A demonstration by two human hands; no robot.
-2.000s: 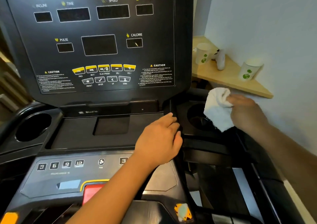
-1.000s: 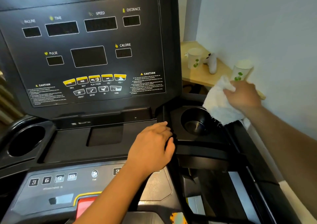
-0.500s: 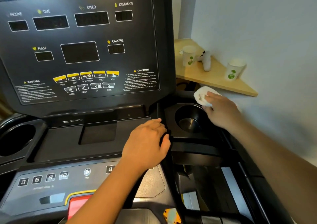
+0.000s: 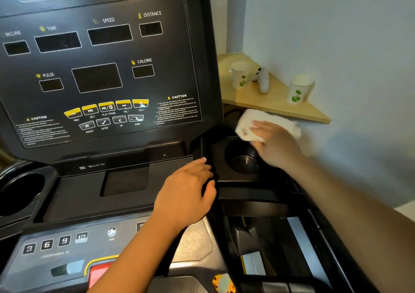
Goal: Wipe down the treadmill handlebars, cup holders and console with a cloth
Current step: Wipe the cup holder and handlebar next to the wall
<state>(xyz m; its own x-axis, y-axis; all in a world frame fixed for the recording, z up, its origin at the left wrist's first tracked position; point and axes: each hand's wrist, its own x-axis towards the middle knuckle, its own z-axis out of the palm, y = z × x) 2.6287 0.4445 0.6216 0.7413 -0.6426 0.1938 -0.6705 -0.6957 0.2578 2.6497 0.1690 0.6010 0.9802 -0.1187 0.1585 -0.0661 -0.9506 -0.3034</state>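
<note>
At far left: left cup holder (image 4: 20, 194), round, dark. Centre: console (image 4: 98, 68), displays unlit. Left grip (image 4: 188, 194), fingers curled over the console's right edge. Right cup holder (image 4: 243, 160), just beside it. White cloth (image 4: 249, 124), at that holder's far rim, bunched and pinched in the right grip (image 4: 276, 144). Behind: wooden shelf (image 4: 276, 104).

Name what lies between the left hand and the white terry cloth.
Head view: the round black cup holder, between the left hand gripping the black console edge and the white terry cloth the right hand holds.
</note>
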